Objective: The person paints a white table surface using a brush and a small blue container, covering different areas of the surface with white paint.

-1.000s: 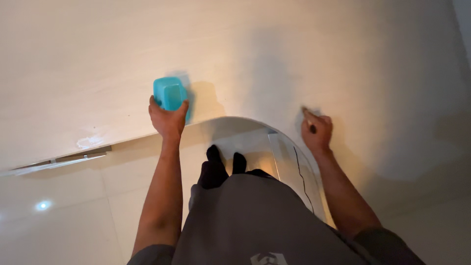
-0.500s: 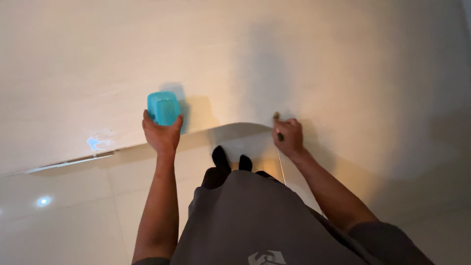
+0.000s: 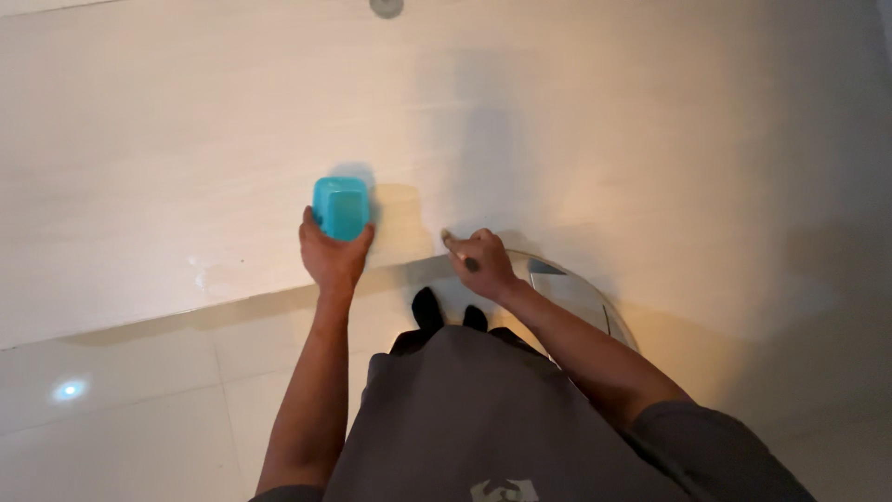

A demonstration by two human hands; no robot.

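Turquoise plastic cup (image 3: 341, 207) against a pale cream wall (image 3: 604, 112) with faint horizontal streaks; glossy off-white floor tiles (image 3: 121, 418) below, black socks (image 3: 450, 313), plain grey shirt (image 3: 483, 428) with a small white emblem.

Glossy pale tiled floor (image 3: 121, 409) carries 2 black-socked feet (image 3: 450, 314) below the cream wall (image 3: 557, 121).

Turquoise cup (image 3: 341, 207), upper middle of frame: smooth plastic, slightly translucent, mild sheen. Wall (image 3: 604, 121) across the top: pale, matt, faint horizontal grain. Floor tiles (image 3: 121, 409), lower left: glossy, reflecting a light spot. Apron (image 3: 483, 428), bottom centre: grey matt cloth. Curved panel (image 3: 581, 297), centre right: clear and shiny; glass or plastic, unclear which.
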